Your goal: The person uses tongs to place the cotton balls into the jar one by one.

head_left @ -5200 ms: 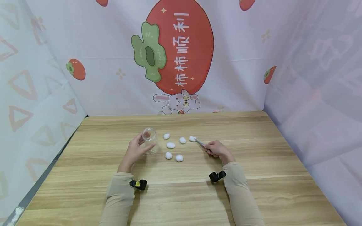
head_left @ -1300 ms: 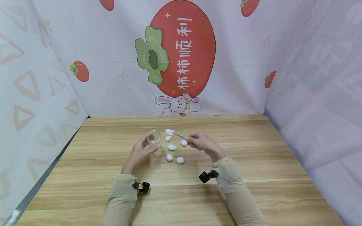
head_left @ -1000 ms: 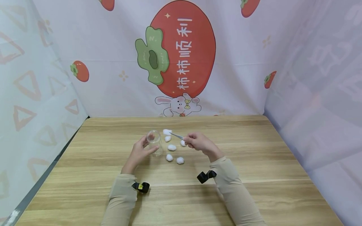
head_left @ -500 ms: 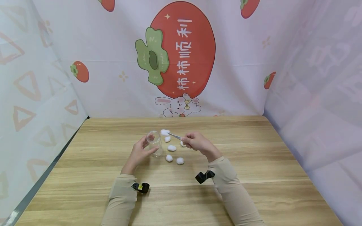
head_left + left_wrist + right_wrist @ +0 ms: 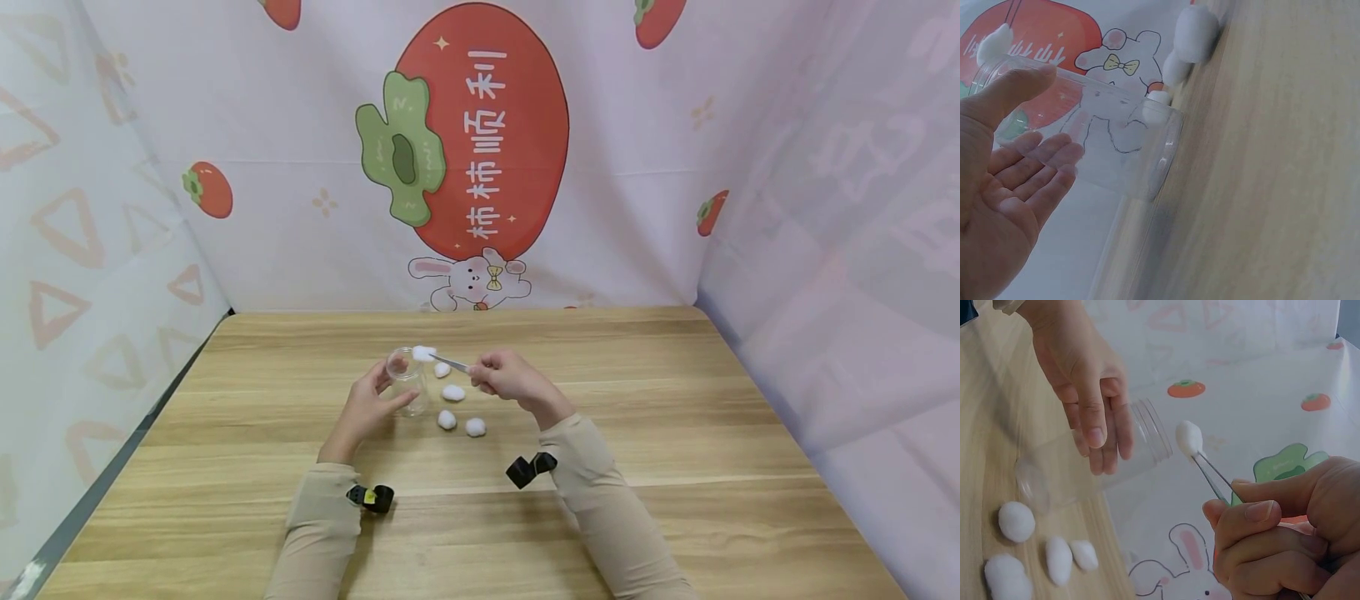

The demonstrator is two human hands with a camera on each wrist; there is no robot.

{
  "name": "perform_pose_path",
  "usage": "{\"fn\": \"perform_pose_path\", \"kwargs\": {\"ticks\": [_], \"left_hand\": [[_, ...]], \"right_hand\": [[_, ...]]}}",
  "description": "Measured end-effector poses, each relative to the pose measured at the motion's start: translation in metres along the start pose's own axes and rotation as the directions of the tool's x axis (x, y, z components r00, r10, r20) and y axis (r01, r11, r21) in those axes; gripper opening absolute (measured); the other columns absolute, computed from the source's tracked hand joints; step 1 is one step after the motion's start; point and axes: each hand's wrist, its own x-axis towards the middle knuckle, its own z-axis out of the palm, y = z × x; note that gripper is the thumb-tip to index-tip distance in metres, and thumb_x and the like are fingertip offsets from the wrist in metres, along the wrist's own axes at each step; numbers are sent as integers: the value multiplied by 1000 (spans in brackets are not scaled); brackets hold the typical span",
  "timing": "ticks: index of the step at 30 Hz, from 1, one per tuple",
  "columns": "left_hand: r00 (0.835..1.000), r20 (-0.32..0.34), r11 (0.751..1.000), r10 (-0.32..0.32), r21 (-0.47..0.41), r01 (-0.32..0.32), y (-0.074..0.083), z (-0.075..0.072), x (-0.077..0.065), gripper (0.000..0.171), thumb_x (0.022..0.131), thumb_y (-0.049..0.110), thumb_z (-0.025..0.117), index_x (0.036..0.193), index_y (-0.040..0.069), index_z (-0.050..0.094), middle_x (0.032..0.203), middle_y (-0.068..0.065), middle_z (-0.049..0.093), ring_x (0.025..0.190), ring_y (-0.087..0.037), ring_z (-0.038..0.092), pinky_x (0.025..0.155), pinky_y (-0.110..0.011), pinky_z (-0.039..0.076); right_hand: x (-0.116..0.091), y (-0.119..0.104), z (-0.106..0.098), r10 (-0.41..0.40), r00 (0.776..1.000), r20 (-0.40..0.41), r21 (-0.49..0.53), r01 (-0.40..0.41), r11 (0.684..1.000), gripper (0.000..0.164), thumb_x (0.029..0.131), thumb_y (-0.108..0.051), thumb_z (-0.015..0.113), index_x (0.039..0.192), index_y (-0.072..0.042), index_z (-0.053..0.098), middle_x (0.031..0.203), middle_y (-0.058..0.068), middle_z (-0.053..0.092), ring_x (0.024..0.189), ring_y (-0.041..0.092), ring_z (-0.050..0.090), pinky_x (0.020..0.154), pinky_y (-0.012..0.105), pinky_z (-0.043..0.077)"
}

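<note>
My left hand (image 5: 363,412) holds a clear, see-through jar (image 5: 412,400) upright on the table, thumb on one side and fingers on the other. No lid is on its mouth. My right hand (image 5: 513,383) pinches metal tweezers (image 5: 456,365), and their tips grip a white cotton ball (image 5: 422,354). In the right wrist view this cotton ball (image 5: 1189,437) hangs just outside the jar's threaded rim. Several loose cotton balls (image 5: 453,392) lie on the table to the right of the jar. In the left wrist view the gripped cotton ball (image 5: 996,45) shows beside the jar mouth.
The wood-grain table (image 5: 420,533) ends at a white printed cloth (image 5: 285,242) behind. More cloth hangs at the left and right. Each forearm carries a small black wrist camera, the left camera (image 5: 381,499) and the right camera (image 5: 521,472).
The right hand first had the tweezers at a cotton ball on the table's right, then carried it left above the others to the jar's rim. The left hand keeps hold of the jar.
</note>
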Motion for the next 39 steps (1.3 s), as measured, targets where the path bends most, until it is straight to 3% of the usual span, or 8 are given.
{"fn": "perform_pose_path", "kwargs": {"ticks": [12,21,29,39], "left_hand": [[1000,5,1000,1,10,-1,-2,0,1,69,83,17,76,140,-2,42,140,-24,53,133,-39,50,116,-45,42],[1000,3,1000,-19,5,19,-3,0,1,70,83,18,76,141,-1,41,139,-25,53,133,-39,50,116,-45,42],[1000,1,1000,-15,16,15,-3,0,1,73,83,17,76,143,-3,39,141,-28,51,133,-41,49,114,-45,43],[1000,-3,999,-28,18,28,0,0,0,73,83,16,76,143,-3,38,141,-28,49,133,-41,49,114,-45,43]], "right_hand": [[3,-3,6,-19,1000,18,-3,20,1000,25,100,-14,48,79,-2,56,55,-4,40,46,6,26,43,16,22],[7,-2,11,-22,999,29,-2,22,1000,26,100,-14,48,84,6,56,56,-4,41,47,6,27,43,16,22],[13,-1,18,-20,1000,22,25,20,1000,26,99,-12,50,75,-4,53,54,-4,41,46,5,27,42,15,22],[13,-2,18,-7,999,40,27,6,1000,25,100,-13,49,78,-3,55,54,-4,41,46,4,27,42,15,21]]}}
